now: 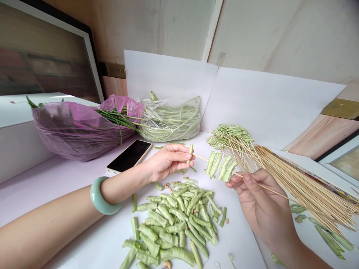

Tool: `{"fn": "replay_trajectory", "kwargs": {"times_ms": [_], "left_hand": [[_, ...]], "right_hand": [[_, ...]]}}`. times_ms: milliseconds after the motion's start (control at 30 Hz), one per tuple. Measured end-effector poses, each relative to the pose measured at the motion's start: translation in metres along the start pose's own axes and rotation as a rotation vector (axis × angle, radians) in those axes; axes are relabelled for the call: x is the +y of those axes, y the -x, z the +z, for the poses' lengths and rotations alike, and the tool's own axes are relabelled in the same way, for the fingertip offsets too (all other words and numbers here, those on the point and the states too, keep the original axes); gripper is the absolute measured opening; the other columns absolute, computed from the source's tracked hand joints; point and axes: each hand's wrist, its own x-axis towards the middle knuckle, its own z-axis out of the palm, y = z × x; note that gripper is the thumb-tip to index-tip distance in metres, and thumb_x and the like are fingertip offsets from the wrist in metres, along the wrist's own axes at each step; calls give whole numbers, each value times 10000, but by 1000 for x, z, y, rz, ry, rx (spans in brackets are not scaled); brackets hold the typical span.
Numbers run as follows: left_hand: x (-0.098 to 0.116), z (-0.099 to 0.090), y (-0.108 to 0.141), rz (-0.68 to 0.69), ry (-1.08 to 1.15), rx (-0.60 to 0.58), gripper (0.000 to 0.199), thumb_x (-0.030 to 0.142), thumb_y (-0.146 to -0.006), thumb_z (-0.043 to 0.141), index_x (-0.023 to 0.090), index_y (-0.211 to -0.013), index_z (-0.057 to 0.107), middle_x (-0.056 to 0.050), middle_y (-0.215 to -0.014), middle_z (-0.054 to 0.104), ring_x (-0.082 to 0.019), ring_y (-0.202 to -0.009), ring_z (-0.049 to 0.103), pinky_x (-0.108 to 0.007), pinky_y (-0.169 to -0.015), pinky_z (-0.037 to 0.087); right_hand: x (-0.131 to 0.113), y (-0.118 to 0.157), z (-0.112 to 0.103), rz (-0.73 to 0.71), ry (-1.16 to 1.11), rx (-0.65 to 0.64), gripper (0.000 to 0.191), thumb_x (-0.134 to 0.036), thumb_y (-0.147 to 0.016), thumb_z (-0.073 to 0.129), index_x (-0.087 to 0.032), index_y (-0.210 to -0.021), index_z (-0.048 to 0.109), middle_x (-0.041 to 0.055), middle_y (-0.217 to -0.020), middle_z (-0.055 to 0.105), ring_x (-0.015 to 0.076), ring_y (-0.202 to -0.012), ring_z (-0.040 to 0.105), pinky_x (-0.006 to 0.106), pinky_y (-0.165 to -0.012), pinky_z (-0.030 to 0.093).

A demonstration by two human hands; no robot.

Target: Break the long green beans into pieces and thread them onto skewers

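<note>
My left hand (168,162) pinches a short piece of green long bean (190,154) at the tip of a thin bamboo skewer (202,159). Several bean pieces (217,165) are threaded along that skewer. My right hand (256,198) grips the skewer's lower end between thumb and fingers. Beneath my hands lies a loose pile of cut long beans (171,220). To the right, a bundle of bare bamboo skewers (303,186) rests near my right hand, with finished bean skewers (230,136) heaped at its far end.
A clear plastic bag of long beans (171,119) and a purple bag of green chives (75,130) stand at the back. A smartphone (129,156) lies beside my left wrist. Loose bean pieces (328,239) lie at the lower right.
</note>
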Motion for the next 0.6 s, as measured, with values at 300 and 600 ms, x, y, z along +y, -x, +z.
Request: {"fn": "replay_trajectory", "kwargs": {"times_ms": [300, 600], "left_hand": [[-5, 4, 2, -34, 85, -25, 73, 66, -686, 714, 93, -703, 648, -41, -722, 681, -102, -654, 665, -151, -637, 537], [-8, 8, 3, -23, 77, -6, 79, 103, -689, 723, 89, -710, 648, -41, -647, 651, -65, -574, 610, -114, -549, 490]], "right_hand": [[4, 0, -2, 125, -79, 2, 165, -254, -715, 746, -234, -622, 612, -6, -658, 686, 139, -655, 647, 278, -647, 571], [5, 3, -2, 127, -87, -24, 172, -276, -736, 734, -233, -646, 594, -21, -682, 687, 140, -668, 650, 303, -682, 554]]}}
